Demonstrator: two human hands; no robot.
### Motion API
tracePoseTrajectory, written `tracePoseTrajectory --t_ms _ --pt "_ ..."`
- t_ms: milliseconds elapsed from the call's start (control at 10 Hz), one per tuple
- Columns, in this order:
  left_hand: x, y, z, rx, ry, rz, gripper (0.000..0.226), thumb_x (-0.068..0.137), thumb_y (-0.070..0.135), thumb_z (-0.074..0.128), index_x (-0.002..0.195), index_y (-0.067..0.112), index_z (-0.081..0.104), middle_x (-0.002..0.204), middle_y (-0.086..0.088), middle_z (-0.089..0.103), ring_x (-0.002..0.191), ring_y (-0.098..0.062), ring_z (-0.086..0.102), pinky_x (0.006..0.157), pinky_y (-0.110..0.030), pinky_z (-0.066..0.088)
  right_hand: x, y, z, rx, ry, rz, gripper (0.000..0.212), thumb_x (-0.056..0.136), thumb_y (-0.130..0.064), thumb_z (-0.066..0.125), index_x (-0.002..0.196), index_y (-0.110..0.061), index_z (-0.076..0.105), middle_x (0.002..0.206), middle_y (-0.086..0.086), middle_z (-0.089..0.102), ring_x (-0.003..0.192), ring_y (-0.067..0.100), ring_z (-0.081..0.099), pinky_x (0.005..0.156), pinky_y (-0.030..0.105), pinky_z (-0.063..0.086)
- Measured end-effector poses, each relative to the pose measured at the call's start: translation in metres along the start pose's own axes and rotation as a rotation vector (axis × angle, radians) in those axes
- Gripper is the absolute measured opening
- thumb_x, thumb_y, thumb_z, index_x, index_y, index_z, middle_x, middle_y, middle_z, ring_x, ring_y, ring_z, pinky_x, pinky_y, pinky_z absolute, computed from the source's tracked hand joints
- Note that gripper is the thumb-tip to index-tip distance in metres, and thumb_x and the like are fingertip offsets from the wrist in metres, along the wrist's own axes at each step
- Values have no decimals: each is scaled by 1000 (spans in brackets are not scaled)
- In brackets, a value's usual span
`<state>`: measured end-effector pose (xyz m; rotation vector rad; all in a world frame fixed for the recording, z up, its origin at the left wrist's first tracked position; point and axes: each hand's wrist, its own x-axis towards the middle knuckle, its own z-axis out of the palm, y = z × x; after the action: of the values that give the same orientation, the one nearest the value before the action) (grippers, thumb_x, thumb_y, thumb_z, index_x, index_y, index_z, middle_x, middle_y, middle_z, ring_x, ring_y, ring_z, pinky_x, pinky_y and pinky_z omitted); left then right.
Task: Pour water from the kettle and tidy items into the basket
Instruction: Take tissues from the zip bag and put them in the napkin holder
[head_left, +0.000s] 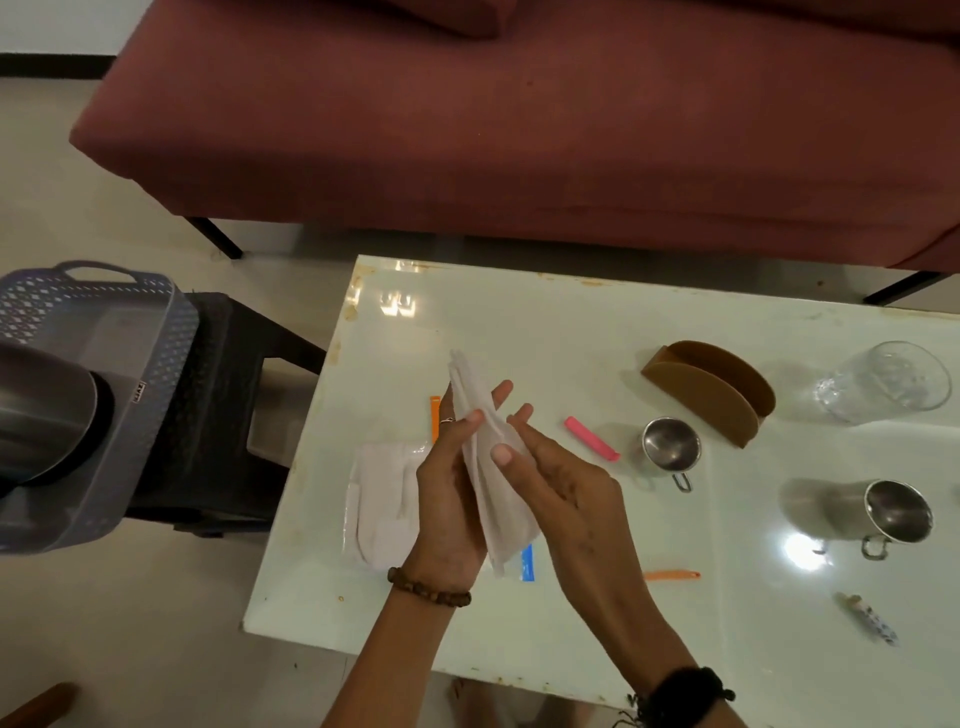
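Above the white glass table (571, 322), both my hands hold a folded white tissue (488, 467). My left hand (449, 499) grips it from the left with thumb on top. My right hand (556, 483) pinches it from the right, thumb pressed on its face. A grey plastic basket (150, 395) stands on a black stool (223, 415) at the left, with a steel kettle (41, 410) inside it. A clear packet of white tissues (382, 504) lies on the table under my left hand.
On the table lie a brown napkin holder (711, 389), an empty glass (883, 382), a small steel cup (670, 449), a larger steel mug (883, 512), a pink clip (589, 436), orange strips (670, 574) and a small wrapped item (867, 618). A maroon sofa (519, 130) stands behind.
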<state>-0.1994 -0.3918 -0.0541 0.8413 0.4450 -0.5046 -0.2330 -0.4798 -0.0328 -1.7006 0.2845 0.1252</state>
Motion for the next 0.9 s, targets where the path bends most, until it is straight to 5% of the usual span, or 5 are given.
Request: tracePoseTrajectory --t_ms 200,300,500,700,900 --pt "0 1 1 -65 -6 -7 50 86 39 32 120 15 59 127 -12 61 118 -30 56 105 -48 38 -4 7 1 -68 146 -62 43 93 -12 52 100 -53 62 88 -1 70 79 19 61 75 32 53" --pt "3 -6 -13 -66 38 -21 47 88 38 34 74 25 77 79 2 77 71 -15 72 62 -26 58 -6 8 -13 118 159 -25 52 92 -6 52 83 -56 65 84 -30 70 82 -9 62 71 6 49" --pt "8 -2 -41 -69 146 -61 27 70 38 56 88 21 66 84 -3 65 82 -25 58 76 -35 44 -5 8 -47 317 176 109 30 82 -15 62 79 -42 73 81 -22 73 78 -3 67 71 20 53" --pt "6 5 -35 -18 -97 -199 30 72 38 49 59 24 72 55 6 68 54 -12 65 55 -20 52 13 2 -66 211 67 172 44 59 -47 74 99 -29 67 86 -14 74 80 1 68 65 17 55" --pt "0 -18 -35 -154 -248 -337 69 84 71 18 108 30 68 109 1 72 101 -21 67 81 -42 57 20 -1 -73 -90 139 37 12 85 -15 63 89 -20 73 82 -8 74 74 8 66 69 20 50"
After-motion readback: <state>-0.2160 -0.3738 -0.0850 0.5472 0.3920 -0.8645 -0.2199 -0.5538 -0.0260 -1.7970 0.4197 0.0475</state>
